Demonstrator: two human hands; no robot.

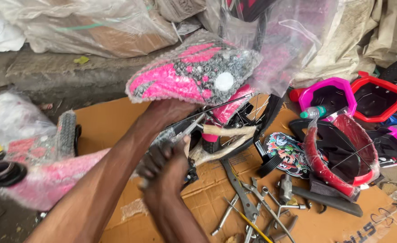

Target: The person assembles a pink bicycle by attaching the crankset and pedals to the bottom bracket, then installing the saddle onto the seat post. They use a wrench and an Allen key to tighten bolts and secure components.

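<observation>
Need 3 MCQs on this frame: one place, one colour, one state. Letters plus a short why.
1. Where do the loose wrenches lie?
A. on the cardboard sheet
B. in the pink basket
C. on the saddle

2. What colour is the basket next to the red basket?
A. green
B. pink
C. white

3. How is the saddle?
A. bare
B. in clear bubble wrap
C. in a closed box

Answers:
1 A, the tools are spread on the brown sheet at lower right.
2 B, its rim is bright pink.
3 B, see-through bubbled film covers the pink and grey pattern, and the left hand props it from below.
</observation>
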